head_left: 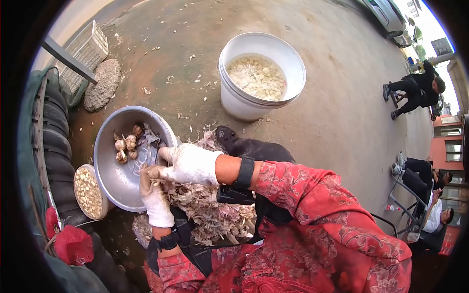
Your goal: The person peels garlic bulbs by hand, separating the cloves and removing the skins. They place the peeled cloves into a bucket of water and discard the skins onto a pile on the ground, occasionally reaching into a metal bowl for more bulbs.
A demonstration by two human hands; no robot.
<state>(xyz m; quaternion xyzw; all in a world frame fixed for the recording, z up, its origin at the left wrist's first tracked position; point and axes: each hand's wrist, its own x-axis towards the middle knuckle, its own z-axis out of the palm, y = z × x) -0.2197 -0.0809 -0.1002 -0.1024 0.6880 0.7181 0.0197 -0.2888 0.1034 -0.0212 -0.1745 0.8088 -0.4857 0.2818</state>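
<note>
My left hand (157, 202) and my right hand (193, 163), both in white work gloves soiled at the fingers, meet at the near right rim of a metal basin (108, 166). Their fingers are closed and pressed together; what they hold is hidden. Several garlic bulbs (130, 142) and some loose skins lie inside the basin. Below my right wrist spreads a heap of papery garlic skins (222, 217). A round tub of peeled garlic cloves (88, 193) stands against the basin's left side.
A white bucket (229, 90) holds pale cloves in liquid. Around me are a black shoe (227, 136), red mesh bag (73, 246), stacked dark tyres (56, 132), plastic crate (93, 44) and stone (102, 85). People sit at right, one in black (417, 90).
</note>
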